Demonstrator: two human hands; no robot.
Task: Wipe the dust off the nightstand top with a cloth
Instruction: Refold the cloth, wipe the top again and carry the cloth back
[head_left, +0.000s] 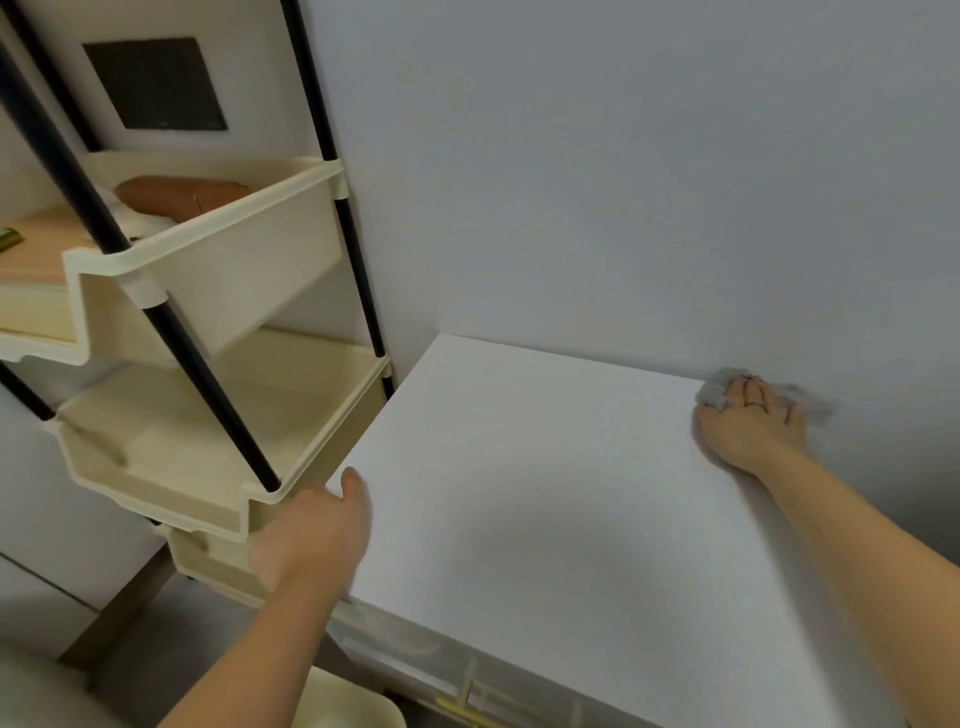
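The white nightstand top (545, 493) fills the lower right of the head view, its back edge against the wall. My right hand (748, 423) presses a grey cloth (719, 392) flat onto the far right corner of the top, next to the wall; most of the cloth is hidden under the palm and fingers. My left hand (311, 535) grips the left edge of the top, thumb lying on the surface and fingers hidden below the edge.
A cream plastic shelf rack (208, 260) with black poles stands tight against the nightstand's left side, holding a brown object (176, 195) in its upper tray. A drawer front with a brass handle (462, 709) shows below. A cream bin rim (358, 696) sits at the bottom.
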